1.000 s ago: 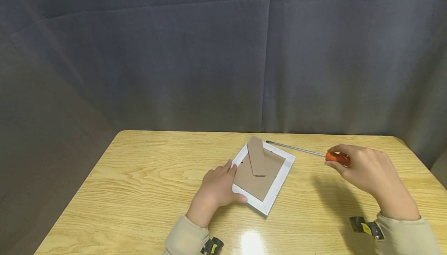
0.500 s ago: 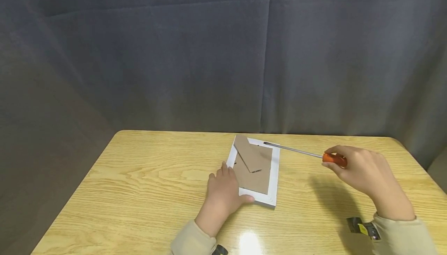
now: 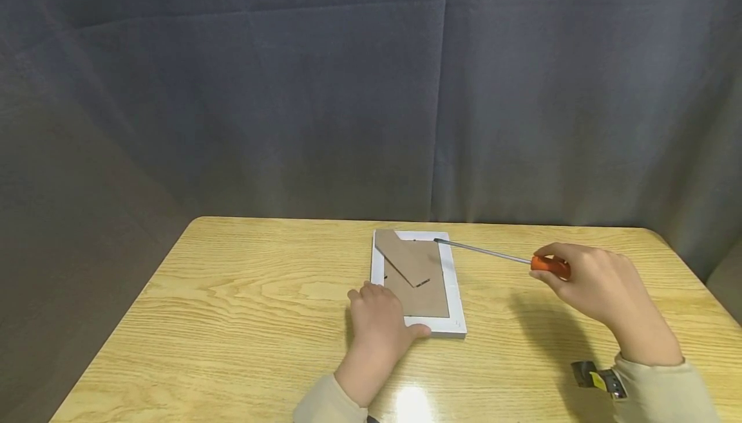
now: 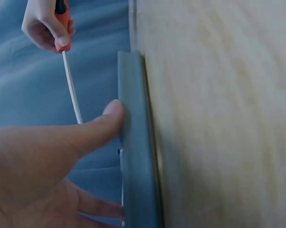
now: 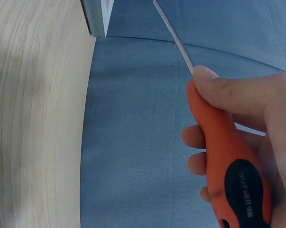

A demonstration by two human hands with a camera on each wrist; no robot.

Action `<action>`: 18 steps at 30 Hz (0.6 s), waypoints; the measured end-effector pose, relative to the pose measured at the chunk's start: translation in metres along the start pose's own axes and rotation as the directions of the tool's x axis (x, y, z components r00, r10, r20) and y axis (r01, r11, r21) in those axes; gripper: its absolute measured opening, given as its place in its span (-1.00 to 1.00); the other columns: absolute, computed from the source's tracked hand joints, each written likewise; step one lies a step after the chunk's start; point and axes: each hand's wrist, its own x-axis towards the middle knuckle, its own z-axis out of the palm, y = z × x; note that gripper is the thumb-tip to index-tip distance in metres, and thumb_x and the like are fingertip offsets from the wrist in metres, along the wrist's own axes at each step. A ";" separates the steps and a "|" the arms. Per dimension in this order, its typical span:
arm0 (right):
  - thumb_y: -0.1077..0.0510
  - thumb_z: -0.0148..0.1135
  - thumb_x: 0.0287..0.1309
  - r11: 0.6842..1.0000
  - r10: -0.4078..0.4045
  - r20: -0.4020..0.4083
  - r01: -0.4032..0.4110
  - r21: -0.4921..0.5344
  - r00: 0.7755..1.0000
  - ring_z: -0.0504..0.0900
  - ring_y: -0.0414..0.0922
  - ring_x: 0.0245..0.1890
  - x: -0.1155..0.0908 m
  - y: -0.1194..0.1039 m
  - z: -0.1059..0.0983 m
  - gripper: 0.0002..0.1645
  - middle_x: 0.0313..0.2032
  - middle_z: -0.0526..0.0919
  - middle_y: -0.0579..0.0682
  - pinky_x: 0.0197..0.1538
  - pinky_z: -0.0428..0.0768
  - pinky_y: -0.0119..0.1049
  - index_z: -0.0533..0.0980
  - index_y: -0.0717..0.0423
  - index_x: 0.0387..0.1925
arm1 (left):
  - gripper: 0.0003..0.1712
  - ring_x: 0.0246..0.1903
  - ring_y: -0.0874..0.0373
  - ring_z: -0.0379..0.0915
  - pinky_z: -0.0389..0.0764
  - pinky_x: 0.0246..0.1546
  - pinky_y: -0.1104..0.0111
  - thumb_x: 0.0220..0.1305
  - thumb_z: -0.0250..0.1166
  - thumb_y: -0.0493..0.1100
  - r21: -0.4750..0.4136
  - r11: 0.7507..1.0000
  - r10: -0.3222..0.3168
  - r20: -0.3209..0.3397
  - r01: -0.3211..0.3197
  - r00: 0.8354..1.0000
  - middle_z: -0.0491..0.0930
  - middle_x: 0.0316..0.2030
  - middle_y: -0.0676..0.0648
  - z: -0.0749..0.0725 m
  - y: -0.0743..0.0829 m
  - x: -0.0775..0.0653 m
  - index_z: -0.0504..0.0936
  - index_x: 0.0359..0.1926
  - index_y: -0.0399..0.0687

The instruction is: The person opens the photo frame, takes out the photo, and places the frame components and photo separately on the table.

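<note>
A white picture frame [image 3: 455, 294] lies back side up on the table, with a brown backing board [image 3: 426, 304] and a brown stand leg [image 3: 399, 257] folded over it at a slant. My left hand [image 3: 378, 320] grips its near left corner, thumb along the near edge and fingers at the left edge. In my right hand [image 3: 597, 281] is a screwdriver [image 5: 214, 123] with an orange handle, held between thumb and fingers. Its long metal shaft points left, and the tip appears over the frame's far right corner. Whether the tip touches is hard to tell.
The wooden table [image 3: 249, 307] extends to both sides of the frame. A dark grey curtain [image 3: 290, 114] hangs behind its far edge. A small black device [image 3: 597, 378] is strapped at the right wrist.
My left hand has turned the picture frame anticlockwise and shifted it left, so its sides now run nearly straight toward the curtain. The right hand with the screwdriver has drifted slightly left.
</note>
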 end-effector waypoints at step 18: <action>-0.07 0.37 -0.12 1.000 0.003 0.017 -0.003 0.003 1.000 0.38 -0.29 -0.68 0.000 -0.001 0.000 -0.78 -0.60 0.69 -0.21 -0.68 0.27 -0.36 0.66 -0.17 -0.35 | 0.14 0.40 -0.15 -0.04 0.15 0.39 -0.06 -0.14 0.40 0.26 -0.556 0.811 0.247 0.041 -0.183 0.968 0.06 0.46 -0.27 0.007 -0.054 0.018 0.18 0.39 -0.20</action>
